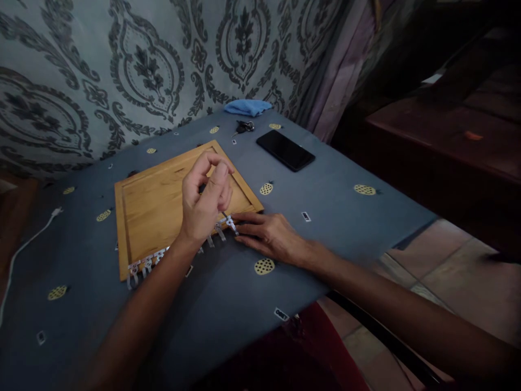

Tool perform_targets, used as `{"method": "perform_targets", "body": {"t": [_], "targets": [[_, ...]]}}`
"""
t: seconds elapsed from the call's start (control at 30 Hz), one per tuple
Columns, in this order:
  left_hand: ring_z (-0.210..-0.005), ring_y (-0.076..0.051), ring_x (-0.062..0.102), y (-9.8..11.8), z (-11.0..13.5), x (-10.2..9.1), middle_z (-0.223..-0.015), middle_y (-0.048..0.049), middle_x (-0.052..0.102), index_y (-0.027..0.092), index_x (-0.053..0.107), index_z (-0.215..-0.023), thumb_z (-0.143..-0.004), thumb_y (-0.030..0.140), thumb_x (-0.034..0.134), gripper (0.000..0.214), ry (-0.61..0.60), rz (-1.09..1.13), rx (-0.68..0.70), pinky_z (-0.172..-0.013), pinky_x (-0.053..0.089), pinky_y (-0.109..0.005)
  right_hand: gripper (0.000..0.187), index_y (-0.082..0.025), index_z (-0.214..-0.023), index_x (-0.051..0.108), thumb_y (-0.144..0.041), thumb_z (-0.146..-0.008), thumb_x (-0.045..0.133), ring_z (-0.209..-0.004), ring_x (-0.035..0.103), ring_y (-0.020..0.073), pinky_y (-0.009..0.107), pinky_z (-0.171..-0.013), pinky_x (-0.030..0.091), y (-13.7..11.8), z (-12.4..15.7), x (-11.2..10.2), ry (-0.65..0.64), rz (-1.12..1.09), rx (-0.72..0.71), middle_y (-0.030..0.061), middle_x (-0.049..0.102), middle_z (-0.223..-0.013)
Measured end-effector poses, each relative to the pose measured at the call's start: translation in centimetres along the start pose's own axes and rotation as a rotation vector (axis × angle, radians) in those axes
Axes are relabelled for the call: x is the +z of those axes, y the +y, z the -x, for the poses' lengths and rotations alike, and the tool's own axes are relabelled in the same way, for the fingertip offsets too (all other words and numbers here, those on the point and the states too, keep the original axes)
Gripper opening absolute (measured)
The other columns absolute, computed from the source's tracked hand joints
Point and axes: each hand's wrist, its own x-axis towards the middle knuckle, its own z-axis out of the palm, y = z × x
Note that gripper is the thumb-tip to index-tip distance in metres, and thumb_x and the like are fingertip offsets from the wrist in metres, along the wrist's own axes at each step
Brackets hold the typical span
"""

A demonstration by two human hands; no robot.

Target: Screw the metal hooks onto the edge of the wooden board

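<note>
A wooden board [158, 201] with a raised frame lies flat on the cloth-covered table. Several small metal hooks [147, 265] line its near edge, their curved ends sticking out past the wood. My left hand [207, 190] is closed above the board's near right part around a screwdriver [224, 215]; its thin shaft points down at the hook nearest the right corner, while my fingers mostly hide the dark handle. From the right, my right hand [271, 233] has its fingertips on that metal hook [232, 224], steadying it against the edge. My left forearm covers some middle hooks.
A black phone [285, 150] lies beyond the board to the right. Keys [244, 127] and a blue cloth [247, 107] are at the table's far end. A white cable [28, 247] runs along the left side. Patterned fabric [154, 65] hangs behind the table [337, 217].
</note>
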Motion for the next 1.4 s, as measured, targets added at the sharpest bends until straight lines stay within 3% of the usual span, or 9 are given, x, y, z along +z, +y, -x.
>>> {"method": "perform_targets", "body": {"t": [0.27,0.53,0.63,0.77,0.93,1.07,1.3,1.4], "targets": [[-0.035,-0.003,0.023,-0.1,-0.2,0.0,-0.046,0.0121,0.028,0.020,0.057,-0.086,-0.098,0.039,0.061,0.023,-0.126,0.018,-0.022,-0.037,0.025,-0.015,0.026,-0.017,-0.109,0.077,-0.031,-0.102,0.055,-0.103,0.076,0.0231,0.035,-0.082,0.063,0.0,0.0,0.2,0.005,0.006,0.013,0.0108,0.072,-0.128],[-0.037,-0.004,0.019,0.0,-1.4,-0.6,-0.047,0.0126,0.028,0.020,0.056,-0.089,-0.095,0.037,0.063,0.020,-0.246,0.061,-0.142,-0.036,0.020,-0.016,0.027,-0.016,-0.111,0.077,-0.030,-0.103,0.054,-0.103,0.076,0.0262,0.039,-0.082,0.064,-0.1,0.0,0.0,-0.031,-0.009,0.033,0.0128,0.070,-0.131],[-0.039,-0.005,0.025,0.1,-1.5,-0.7,-0.049,0.0117,0.033,0.021,0.054,-0.089,-0.094,0.041,0.064,0.023,-0.156,-0.015,-0.169,-0.038,0.024,-0.017,0.026,-0.017,-0.110,0.077,-0.029,-0.103,0.055,-0.105,0.075,0.0252,0.039,-0.084,0.064,-0.2,0.0,-0.1,-0.038,-0.020,0.038,0.0115,0.070,-0.132],[-0.049,-0.007,0.042,0.1,-1.1,-0.2,-0.060,0.0074,0.044,0.022,0.053,-0.089,-0.089,0.048,0.070,0.032,0.079,-0.136,-0.151,-0.043,0.036,-0.018,0.027,-0.017,-0.109,0.076,-0.029,-0.103,0.054,-0.105,0.075,0.0246,0.038,-0.083,0.064,-0.2,0.0,-0.1,-0.034,-0.025,0.032,0.0110,0.070,-0.132],[-0.039,-0.005,0.024,-0.3,-0.9,1.1,-0.050,0.0107,0.030,0.021,0.052,-0.080,-0.088,0.053,0.069,0.036,0.157,-0.077,-0.106,-0.036,0.020,-0.019,0.025,-0.016,-0.105,0.077,-0.029,-0.102,0.056,-0.102,0.076,0.0240,0.035,-0.081,0.063,-0.1,0.0,0.0,-0.006,-0.003,0.021,0.0109,0.072,-0.129],[-0.035,-0.005,0.018,-0.3,-1.3,1.3,-0.044,0.0123,0.025,0.021,0.052,-0.075,-0.086,0.056,0.070,0.041,0.057,-0.012,-0.136,-0.034,0.017,-0.019,0.025,-0.016,-0.107,0.077,-0.029,-0.101,0.056,-0.103,0.076,0.0238,0.035,-0.082,0.063,-0.1,0.0,0.0,0.003,0.007,0.015,0.0111,0.072,-0.128],[-0.036,-0.004,0.017,0.2,-2.1,-0.1,-0.045,0.0122,0.027,0.021,0.055,-0.079,-0.089,0.047,0.069,0.032,-0.310,0.078,-0.260,-0.035,0.017,-0.018,0.027,-0.018,-0.114,0.075,-0.030,-0.103,0.053,-0.103,0.076,0.0238,0.036,-0.081,0.063,-0.1,0.0,-0.1,-0.025,-0.002,0.022,0.0108,0.070,-0.132],[-0.037,-0.004,0.020,0.3,-2.4,-0.6,-0.046,0.0115,0.030,0.020,0.056,-0.081,-0.090,0.045,0.068,0.029,-0.335,0.072,-0.296,-0.036,0.018,-0.017,0.028,-0.018,-0.112,0.076,-0.030,-0.103,0.053,-0.102,0.076,0.0238,0.036,-0.081,0.063,-0.1,0.0,-0.1,-0.029,-0.009,0.025,0.0111,0.070,-0.132]]}}
